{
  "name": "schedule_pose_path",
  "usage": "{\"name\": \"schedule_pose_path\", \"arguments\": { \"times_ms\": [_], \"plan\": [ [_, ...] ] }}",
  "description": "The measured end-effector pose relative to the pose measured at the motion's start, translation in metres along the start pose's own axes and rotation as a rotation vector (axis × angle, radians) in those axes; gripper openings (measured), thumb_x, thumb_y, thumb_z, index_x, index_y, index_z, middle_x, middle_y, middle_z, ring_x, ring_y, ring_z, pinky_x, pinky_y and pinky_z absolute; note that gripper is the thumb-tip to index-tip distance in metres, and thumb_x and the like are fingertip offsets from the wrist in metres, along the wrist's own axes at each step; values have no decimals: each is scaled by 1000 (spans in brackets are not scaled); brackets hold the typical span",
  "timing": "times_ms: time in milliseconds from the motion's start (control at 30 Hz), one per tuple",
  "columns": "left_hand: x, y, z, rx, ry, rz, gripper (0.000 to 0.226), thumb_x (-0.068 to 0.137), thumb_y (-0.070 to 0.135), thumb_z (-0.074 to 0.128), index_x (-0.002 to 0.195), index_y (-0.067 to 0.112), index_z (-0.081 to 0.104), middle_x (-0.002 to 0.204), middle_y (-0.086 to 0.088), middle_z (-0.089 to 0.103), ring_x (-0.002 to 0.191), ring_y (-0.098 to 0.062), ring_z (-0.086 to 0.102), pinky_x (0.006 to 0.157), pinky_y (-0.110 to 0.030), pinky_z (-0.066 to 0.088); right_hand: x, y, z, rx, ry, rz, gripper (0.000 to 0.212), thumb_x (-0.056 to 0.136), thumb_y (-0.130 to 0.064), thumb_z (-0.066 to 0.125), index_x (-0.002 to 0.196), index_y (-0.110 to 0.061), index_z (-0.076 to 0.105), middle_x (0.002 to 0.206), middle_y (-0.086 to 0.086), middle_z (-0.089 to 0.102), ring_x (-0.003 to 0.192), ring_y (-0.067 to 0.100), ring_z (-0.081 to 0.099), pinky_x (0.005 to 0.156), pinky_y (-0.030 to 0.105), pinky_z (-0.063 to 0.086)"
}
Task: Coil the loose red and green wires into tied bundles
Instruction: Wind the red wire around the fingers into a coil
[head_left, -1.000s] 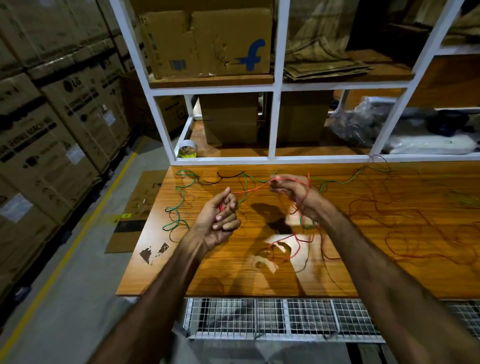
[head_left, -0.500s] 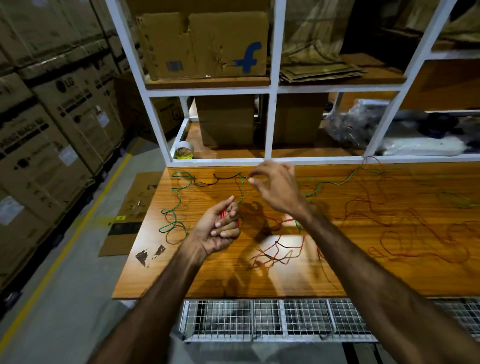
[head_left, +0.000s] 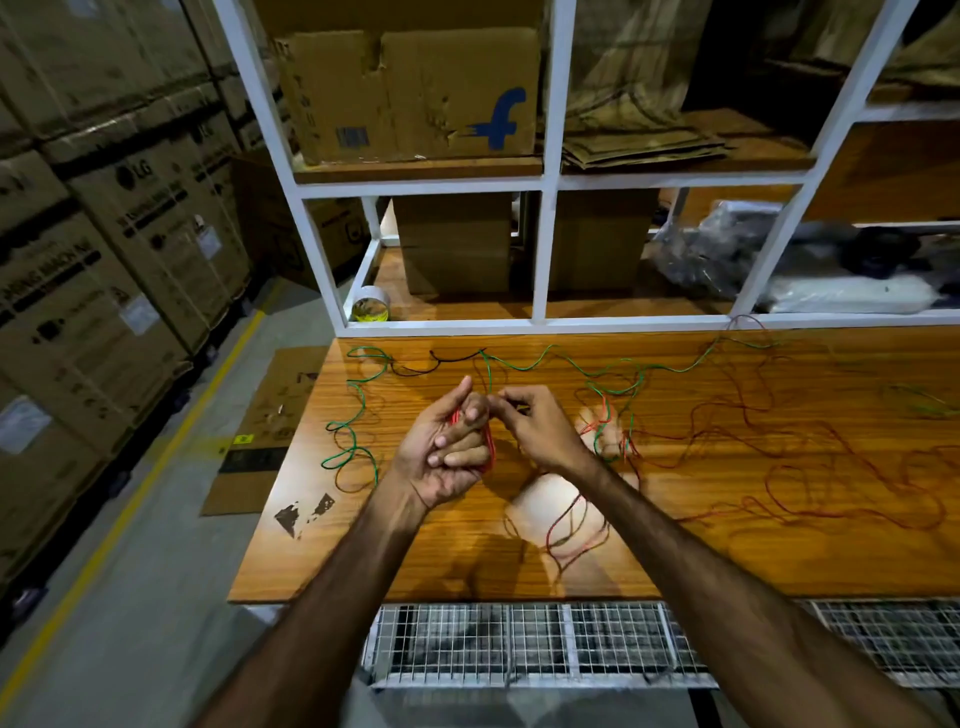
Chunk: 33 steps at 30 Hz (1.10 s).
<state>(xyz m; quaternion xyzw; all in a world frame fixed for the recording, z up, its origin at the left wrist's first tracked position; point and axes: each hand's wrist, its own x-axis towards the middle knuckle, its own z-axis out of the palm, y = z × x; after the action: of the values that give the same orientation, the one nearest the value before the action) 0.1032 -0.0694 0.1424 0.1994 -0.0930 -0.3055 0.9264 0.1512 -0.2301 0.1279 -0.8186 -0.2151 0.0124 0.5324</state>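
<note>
Red wire (head_left: 489, 446) coiled within curled left-hand fingers (head_left: 457, 457)

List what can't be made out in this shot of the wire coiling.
- Head view: how many turns the red wire makes is hidden inside the left hand.
- What the right hand pinches at its fingertips is too small to tell.
- The red strands at the table's right are dim and run off the frame edge.
- The label on the tape roll is too small to read.
</note>
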Motion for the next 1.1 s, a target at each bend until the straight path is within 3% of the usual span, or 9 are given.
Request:
{"name": "schedule_pose_path", "arguments": {
  "times_ms": [133,300,400,500,700,767,867,1000,1100],
  "plan": [
    [13,3,3,-23,-51,100,56,113,39,26,112,-3,63,57,-2,54,29,-4,31,34,-17,38,-16,2,4,-305,-3,-10,40,103,-57,37,105,-32,68,94,-8,76,87,20,72,69,41,54],
    [32,16,9,62,296,357,53,112,37,25,148,4,47,132,-12,69,68,-13,66,44,-15,43,-41,1,15,-546,-76,-25,20,107,-33,43,106,-23,60,97,18,73,96,43,68,65,42,47],
    [46,10,0,206,564,532,52,113,36,23,150,8,45,147,-9,58,120,-30,66,85,-31,58,-44,-6,9,-677,-114,-6,28,109,-38,40,105,-19,61,103,23,70,99,45,66,67,39,38],
    [56,1,-13,605,727,616,50,113,36,27,149,9,48,149,-1,55,135,-24,55,117,-43,41,-40,-12,-2,-723,-134,-24,31,106,-42,46,99,-18,65,99,19,73,98,43,68,67,37,38],
    [55,-12,-9,1459,792,530,51,110,49,29,132,22,67,104,8,74,84,-5,72,80,-28,55,-30,-22,-29,-755,-173,-69,22,100,-41,56,101,-24,71,99,14,75,96,40,69,66,36,42],
    [53,-16,-6,1577,782,538,55,111,45,32,86,21,75,61,7,56,53,-6,54,60,-28,45,-28,-23,-34,-785,-192,-100,22,99,-43,58,101,-25,70,99,14,74,95,39,69,66,36,44],
    [52,-16,-10,1802,769,384,54,109,41,40,60,21,40,56,5,34,52,-19,34,54,-36,31,-24,-20,-43,-833,-174,-159,23,97,-49,57,108,-32,69,100,10,74,97,38,68,69,36,45],
    [42,-14,-23,1762,542,154,59,104,60,36,61,21,45,56,-1,34,49,-14,32,50,-36,30,-18,-18,-65,-728,-215,-195,22,97,-45,66,106,-28,75,95,-1,76,79,19,64,67,30,39],
    [32,-16,-18,1428,370,-72,83,105,62,28,71,-10,52,48,-3,29,37,-11,28,46,-21,34,-11,-17,-78,-661,-278,-271,17,96,-41,68,102,-29,78,89,-9,77,69,0,52,65,28,37]
  ]
}}
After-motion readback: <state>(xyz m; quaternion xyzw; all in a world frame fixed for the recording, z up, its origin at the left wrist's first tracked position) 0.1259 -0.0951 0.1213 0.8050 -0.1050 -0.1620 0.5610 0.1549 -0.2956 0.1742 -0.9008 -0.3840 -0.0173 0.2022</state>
